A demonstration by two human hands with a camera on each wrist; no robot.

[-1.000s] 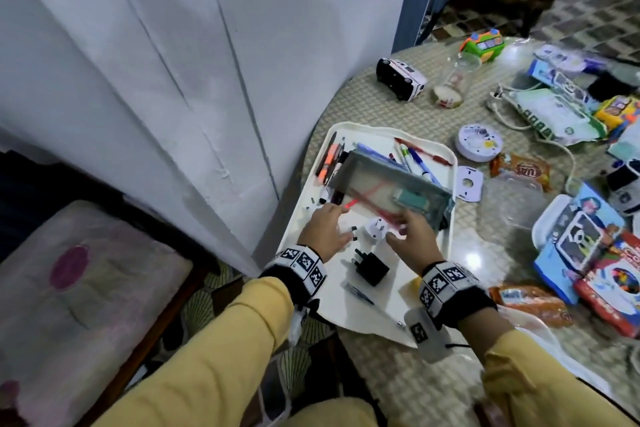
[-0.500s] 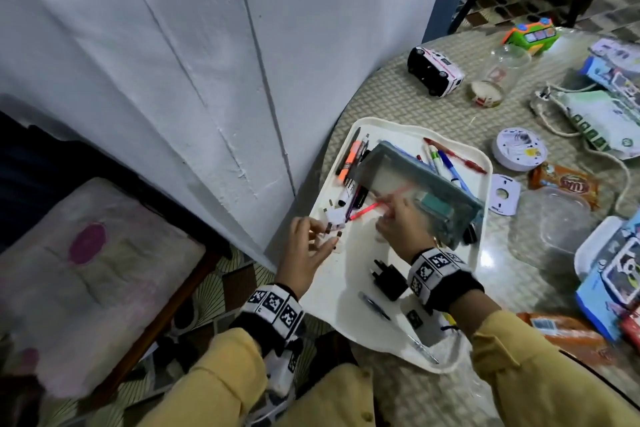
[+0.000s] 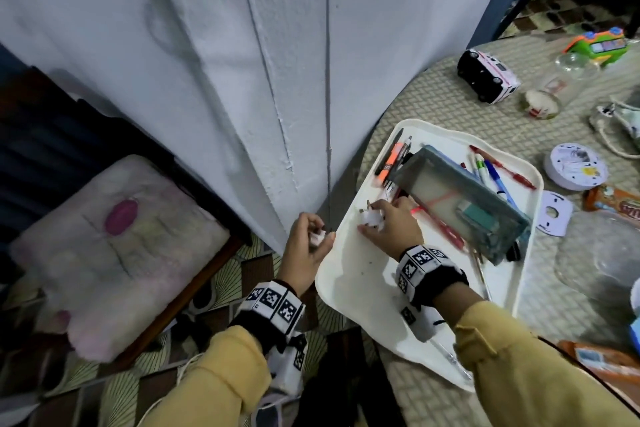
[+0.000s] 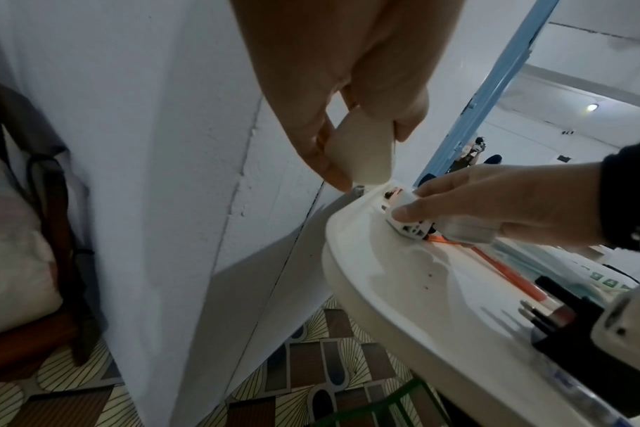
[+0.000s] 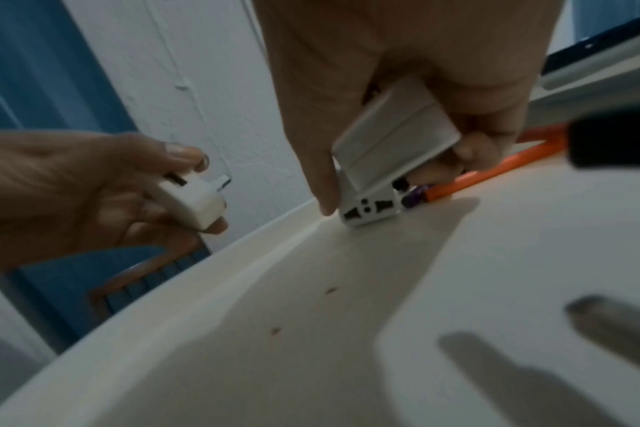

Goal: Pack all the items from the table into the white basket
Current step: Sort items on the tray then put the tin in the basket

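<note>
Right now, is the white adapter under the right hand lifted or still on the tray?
Still on the tray: the white adapter's socket end rests on it, gripped by the right hand.

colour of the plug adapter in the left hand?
White. The plug adapter pinched by the left hand shows best in the right wrist view.

The near half of the white tray (image 3: 363, 291) lies bare. Its far half is crowded by a grey pencil case (image 3: 464, 208) and pens (image 3: 491, 173). The wall (image 3: 242, 80) stands close along the tray's left rim.
</note>
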